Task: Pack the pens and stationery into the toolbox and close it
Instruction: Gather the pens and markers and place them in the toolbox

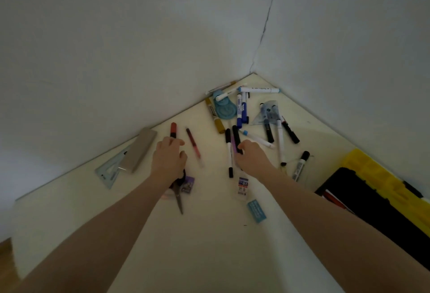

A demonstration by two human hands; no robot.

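Pens and markers lie scattered on a cream table (204, 246) set into a wall corner. My left hand (168, 156) reaches over a red marker (173, 130), fingers curled at its lower end; whether it grips the marker is unclear. My right hand (252, 155) has its fingertips on a black and purple pen (236, 140). A red pen (193, 144) lies between the hands. The black toolbox (377, 213) with its yellow lid (381, 176) stands open at the right edge. Scissors (178, 194) lie partly under my left wrist.
A grey case (139, 150) and a clear set square (109, 171) lie left. A blue round tape dispenser (224, 109), a yellow marker (215, 116) and several blue markers crowd the corner. A blue eraser (256, 210) and a lead box (243, 185) sit nearer me.
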